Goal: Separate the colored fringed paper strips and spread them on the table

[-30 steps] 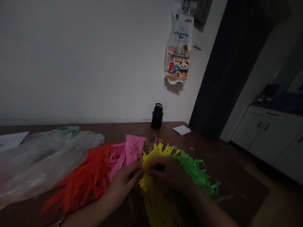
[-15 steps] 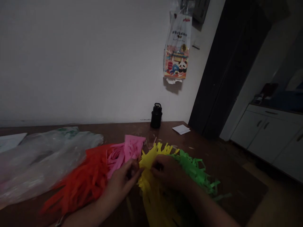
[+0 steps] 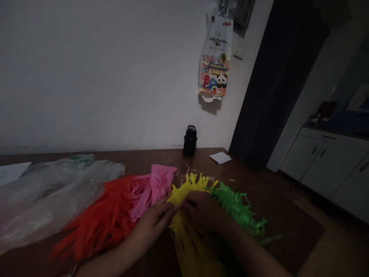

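Note:
Four fringed paper tassels lie in a row on the brown table [image 3: 282, 215]: red [image 3: 100, 225], pink [image 3: 151, 186], yellow [image 3: 187, 238] and green [image 3: 239, 209]. My left hand [image 3: 154, 221] and my right hand [image 3: 201, 209] meet over the middle of the yellow tassel. Both have their fingers pinched together on its bunched waist. The yellow strips fan out beyond my hands toward the wall and hang down toward me. The light is dim.
A crumpled clear plastic bag [image 3: 49, 196] covers the table's left part. A black bottle [image 3: 190, 140] stands by the wall, with a white paper slip [image 3: 220, 157] to its right. A printed bag [image 3: 215, 57] hangs on the wall. White cabinets [image 3: 325, 169] stand at right.
My hands have stayed on the yellow tassel, with the fingers shifting slightly as they work its middle. The view has drifted a little.

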`<act>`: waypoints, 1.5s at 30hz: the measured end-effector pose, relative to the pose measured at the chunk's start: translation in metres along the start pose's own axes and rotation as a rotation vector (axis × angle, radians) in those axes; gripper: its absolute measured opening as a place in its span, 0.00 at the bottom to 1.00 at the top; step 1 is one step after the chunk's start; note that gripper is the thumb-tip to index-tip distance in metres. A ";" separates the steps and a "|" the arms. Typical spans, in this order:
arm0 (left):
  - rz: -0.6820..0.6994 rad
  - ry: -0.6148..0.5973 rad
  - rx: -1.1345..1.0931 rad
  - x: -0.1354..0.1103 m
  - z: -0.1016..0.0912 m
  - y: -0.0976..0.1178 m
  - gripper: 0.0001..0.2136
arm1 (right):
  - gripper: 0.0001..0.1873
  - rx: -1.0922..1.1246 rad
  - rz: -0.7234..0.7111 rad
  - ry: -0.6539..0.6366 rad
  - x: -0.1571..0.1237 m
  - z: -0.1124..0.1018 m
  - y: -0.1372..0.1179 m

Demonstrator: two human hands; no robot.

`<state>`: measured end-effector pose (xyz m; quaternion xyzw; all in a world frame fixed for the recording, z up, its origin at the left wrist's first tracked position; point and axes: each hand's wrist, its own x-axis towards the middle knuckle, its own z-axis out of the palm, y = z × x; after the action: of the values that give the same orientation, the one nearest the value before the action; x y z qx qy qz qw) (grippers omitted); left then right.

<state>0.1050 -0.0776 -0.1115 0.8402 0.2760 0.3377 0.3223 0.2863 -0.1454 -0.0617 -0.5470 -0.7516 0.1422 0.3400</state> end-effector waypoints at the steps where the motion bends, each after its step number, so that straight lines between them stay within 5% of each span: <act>1: -0.008 0.000 -0.007 0.000 0.000 -0.001 0.18 | 0.09 -0.012 0.022 0.016 0.001 0.000 0.000; 19: -0.034 -0.039 -0.076 0.000 0.000 -0.001 0.16 | 0.06 0.006 0.036 0.083 -0.001 0.002 0.000; 45: -0.022 -0.022 -0.030 0.002 -0.001 -0.004 0.15 | 0.03 0.056 0.114 -0.021 -0.001 -0.003 0.001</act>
<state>0.1045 -0.0736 -0.1133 0.8359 0.2765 0.3290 0.3414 0.2890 -0.1465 -0.0604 -0.5778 -0.7185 0.1881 0.3383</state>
